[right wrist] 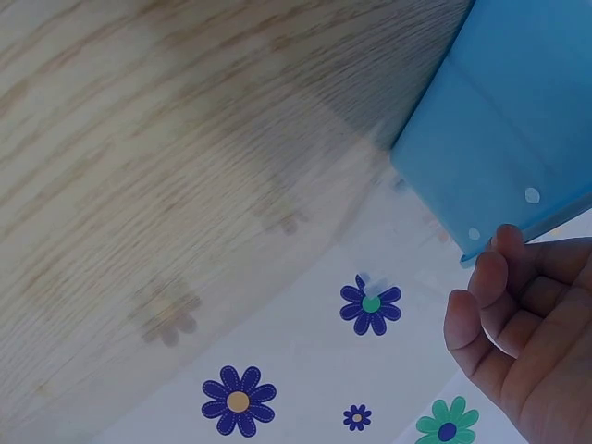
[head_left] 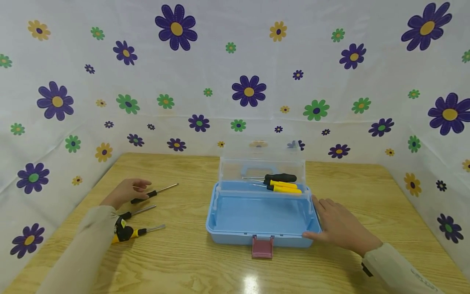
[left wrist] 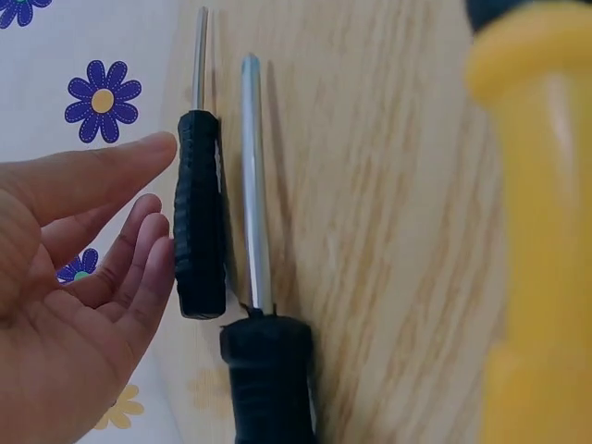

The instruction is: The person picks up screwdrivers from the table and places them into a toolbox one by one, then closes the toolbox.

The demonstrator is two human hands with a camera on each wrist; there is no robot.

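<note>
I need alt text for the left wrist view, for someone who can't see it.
The left hand, palm open with straight fingers, reaches a black-handled screwdriver with a steel shaft lying on the light wooden table. A second black-handled screwdriver lies beside it, and a blurred yellow handle fills the right edge.

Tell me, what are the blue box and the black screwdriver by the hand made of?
The toolbox looks like smooth, matte blue plastic, with a see-through plastic lid. The black-handled screwdriver by the left hand has a shiny shaft, probably steel; its ribbed handle looks like rubber or plastic. The table looks like glossy wood-grain, perhaps laminate.
</note>
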